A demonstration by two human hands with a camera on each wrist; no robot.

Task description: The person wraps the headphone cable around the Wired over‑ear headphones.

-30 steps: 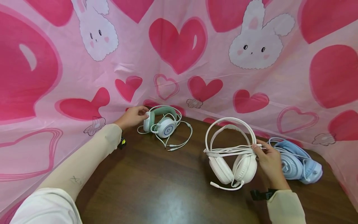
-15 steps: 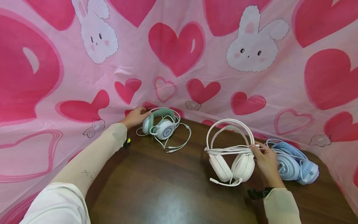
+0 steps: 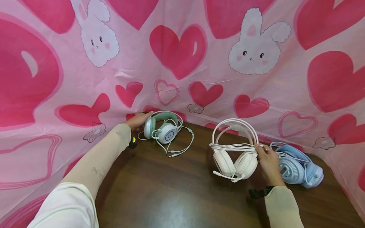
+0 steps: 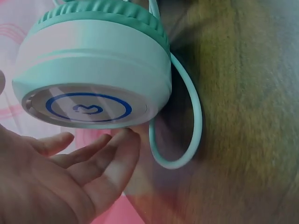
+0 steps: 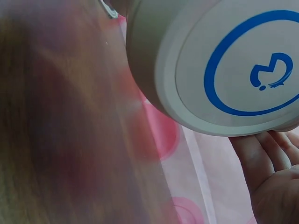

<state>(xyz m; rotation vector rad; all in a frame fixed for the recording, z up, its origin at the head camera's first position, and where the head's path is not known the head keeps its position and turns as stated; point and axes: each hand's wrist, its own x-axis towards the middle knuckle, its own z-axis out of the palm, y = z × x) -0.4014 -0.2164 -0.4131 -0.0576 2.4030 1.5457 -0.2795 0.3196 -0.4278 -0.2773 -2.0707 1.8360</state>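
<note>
In the head view a white-and-green headset (image 3: 167,133) lies at the back of the table, its mic boom and cable loosely looped around it. My left hand (image 3: 138,121) is at its left earcup, fingertips right by the cup's outer side. The left wrist view shows the fingers (image 4: 124,151) extended under the cup's logo face (image 4: 93,122), not curled round it. My right hand (image 3: 269,162) grips a white headset (image 3: 223,161) by its right side, where the cable is wrapped across it. Its blue-ringed earcup (image 5: 191,93) fills much of the right wrist view.
A light blue headset (image 3: 291,170) lies at the right, just behind my right hand. Two cable plugs (image 3: 174,154) rest on the brown wooden table (image 3: 159,183) in front of the green headset. A pink heart-and-rabbit cloth (image 3: 182,63) hangs close behind.
My left hand has moved from atop the left earcup round to its outer, far side. My right hand has kept the white headset and tilted it slightly. The head view has shifted a little.
</note>
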